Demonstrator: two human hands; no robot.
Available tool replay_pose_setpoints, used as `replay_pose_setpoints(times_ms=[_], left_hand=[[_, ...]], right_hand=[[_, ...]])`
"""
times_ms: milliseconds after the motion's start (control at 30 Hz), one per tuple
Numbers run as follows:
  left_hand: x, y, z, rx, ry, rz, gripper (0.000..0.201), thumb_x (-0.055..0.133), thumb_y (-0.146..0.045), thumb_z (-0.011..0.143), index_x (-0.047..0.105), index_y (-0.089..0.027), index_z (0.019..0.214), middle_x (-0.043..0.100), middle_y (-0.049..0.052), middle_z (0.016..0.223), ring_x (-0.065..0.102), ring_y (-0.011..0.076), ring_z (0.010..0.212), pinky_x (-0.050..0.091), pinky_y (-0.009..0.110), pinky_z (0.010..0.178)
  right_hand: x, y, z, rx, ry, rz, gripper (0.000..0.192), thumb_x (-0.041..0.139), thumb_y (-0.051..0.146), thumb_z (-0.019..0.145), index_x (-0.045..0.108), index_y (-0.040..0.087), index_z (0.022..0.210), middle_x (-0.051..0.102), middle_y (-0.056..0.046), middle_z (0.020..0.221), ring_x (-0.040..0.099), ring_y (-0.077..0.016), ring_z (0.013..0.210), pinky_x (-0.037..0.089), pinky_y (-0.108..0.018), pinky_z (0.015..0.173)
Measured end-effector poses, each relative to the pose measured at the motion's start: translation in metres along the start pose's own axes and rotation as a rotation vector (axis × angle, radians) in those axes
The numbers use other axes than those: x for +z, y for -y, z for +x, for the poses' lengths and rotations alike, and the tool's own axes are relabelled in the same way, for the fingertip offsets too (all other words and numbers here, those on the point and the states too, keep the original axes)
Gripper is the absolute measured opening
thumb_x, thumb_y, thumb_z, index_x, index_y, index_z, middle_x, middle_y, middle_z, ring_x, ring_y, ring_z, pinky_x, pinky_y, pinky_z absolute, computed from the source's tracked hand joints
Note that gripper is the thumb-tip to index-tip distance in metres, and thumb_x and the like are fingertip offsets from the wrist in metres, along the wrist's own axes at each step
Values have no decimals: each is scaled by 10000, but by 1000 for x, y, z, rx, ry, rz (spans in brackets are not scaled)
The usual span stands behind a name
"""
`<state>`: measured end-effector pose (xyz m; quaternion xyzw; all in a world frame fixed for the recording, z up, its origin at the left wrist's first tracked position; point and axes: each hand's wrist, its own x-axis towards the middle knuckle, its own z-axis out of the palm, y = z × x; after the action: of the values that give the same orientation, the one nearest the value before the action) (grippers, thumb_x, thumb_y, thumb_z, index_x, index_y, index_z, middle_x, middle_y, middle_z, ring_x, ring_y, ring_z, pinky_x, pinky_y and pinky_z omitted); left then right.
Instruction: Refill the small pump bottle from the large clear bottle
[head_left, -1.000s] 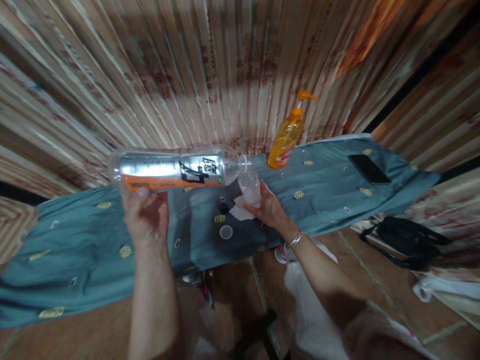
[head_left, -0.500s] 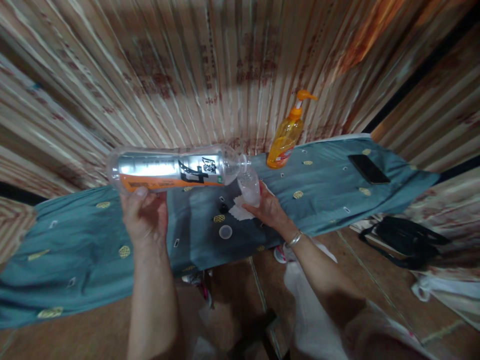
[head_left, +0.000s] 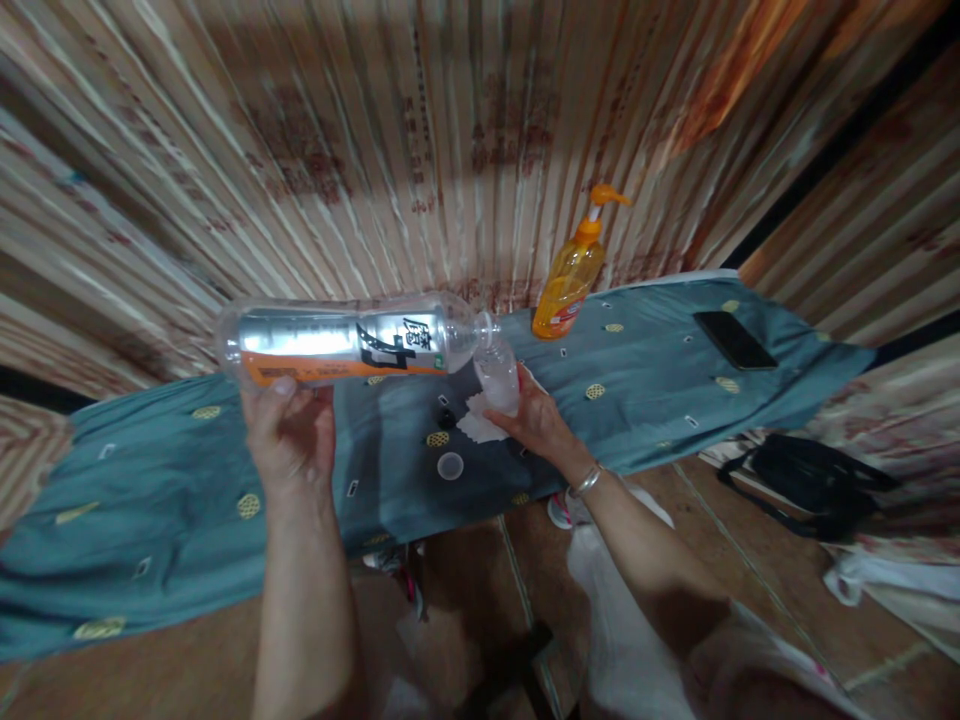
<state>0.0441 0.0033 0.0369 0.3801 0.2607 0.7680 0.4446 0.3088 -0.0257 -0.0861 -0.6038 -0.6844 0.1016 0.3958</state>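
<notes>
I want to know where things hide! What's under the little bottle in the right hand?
Under the little bottle lies crumpled white paper on the blue cloth. The right hand covers part of the paper, so whatever lies beneath the palm stays hidden.

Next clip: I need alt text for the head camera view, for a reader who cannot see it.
A left hand holds a large clear bottle on its side, mouth against a small clear bottle held by the right hand. Below lies a teal cloth with a white tissue, a round clear cap, an orange pump bottle and a black phone.
</notes>
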Motion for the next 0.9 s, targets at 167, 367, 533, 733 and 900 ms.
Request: replay_pose_setpoints(times_ms=[167, 367, 533, 733, 900], left_hand=[[1, 2, -1, -2, -7, 19, 267, 797, -197, 552, 701, -298, 779, 728, -47, 858, 646, 158, 873, 525, 265, 741], [-1, 1, -1, -23, -21, -16, 301, 836, -189, 523, 703, -299, 769, 740, -52, 877, 647, 154, 868, 534, 265, 737], [1, 1, -2, -20, 3, 0, 308, 832, -191, 541, 709, -325, 789, 746, -58, 886, 657, 167, 904, 535, 285, 761], [-4, 1, 0, 14, 81, 62, 235, 800, -239, 627, 692, -347, 806, 730, -63, 828, 681, 176, 915, 529, 318, 763], [-12, 3, 3, 20, 124, 129, 184, 802, -300, 656, 693, -372, 785, 736, -42, 881, 674, 219, 969, 547, 368, 792]], right_hand=[[0, -1, 0, 4, -1, 6, 854, 705, 563, 828, 381, 97, 1467, 590, -256, 1404, 608, -357, 1276, 507, -516, 1066], [-1, -3, 1, 8, 3, 14, 861, 730, 570, 795, 397, 110, 1442, 606, -248, 1388, 629, -356, 1248, 513, -515, 1059], [0, -6, 0, 5, -4, 10, 862, 727, 566, 803, 388, 113, 1454, 609, -249, 1386, 623, -359, 1260, 506, -524, 1065], [2, -7, 0, -9, -12, 6, 872, 707, 591, 809, 389, 87, 1446, 608, -267, 1378, 637, -360, 1237, 508, -521, 1065], [0, -5, -1, 4, -1, 19, 881, 688, 630, 812, 378, 114, 1456, 613, -247, 1379, 628, -357, 1247, 520, -529, 1052]])
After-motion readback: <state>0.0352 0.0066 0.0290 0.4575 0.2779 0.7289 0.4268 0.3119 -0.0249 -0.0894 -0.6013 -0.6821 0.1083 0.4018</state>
